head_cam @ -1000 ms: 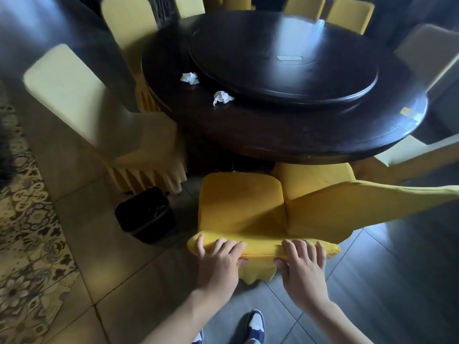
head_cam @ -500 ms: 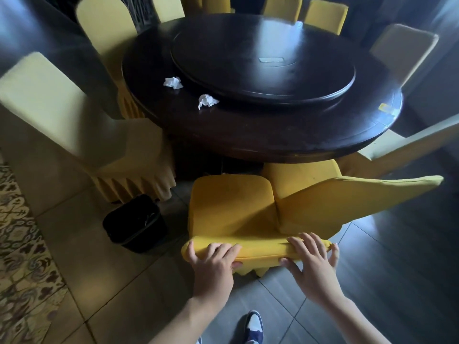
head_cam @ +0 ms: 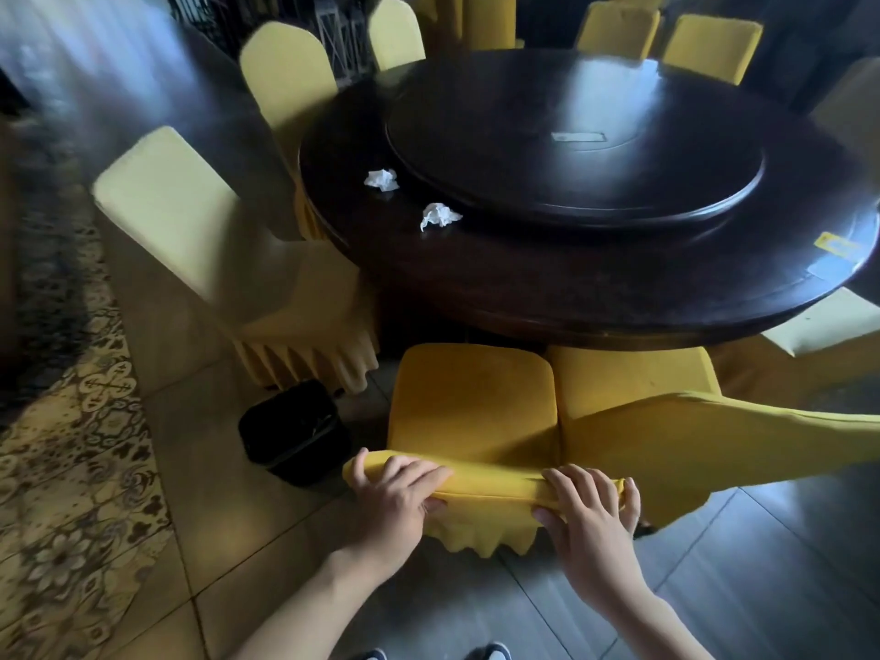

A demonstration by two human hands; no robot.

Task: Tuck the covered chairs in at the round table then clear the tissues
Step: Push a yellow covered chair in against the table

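Directly below me stands a yellow covered chair (head_cam: 471, 412), its seat short of the dark round table (head_cam: 547, 288). My left hand (head_cam: 395, 497) and my right hand (head_cam: 585, 512) both grip the top of its backrest. Touching its right side is a second yellow covered chair (head_cam: 676, 435), seat partly under the table edge. Two crumpled white tissues lie on the table's left part: the far tissue (head_cam: 382, 179) and the near tissue (head_cam: 438, 215), beside the raised turntable (head_cam: 571, 150).
A black waste bin (head_cam: 295, 431) stands on the floor just left of the gripped chair. A pale covered chair (head_cam: 214, 250) stands out from the table at left. Several more covered chairs ring the table. A patterned carpet (head_cam: 62, 469) borders the tiled floor at left.
The view has shifted so the table and chairs sit further right and higher. Both hands have stayed on the backrest, and the right hand has wrapped further over its top.
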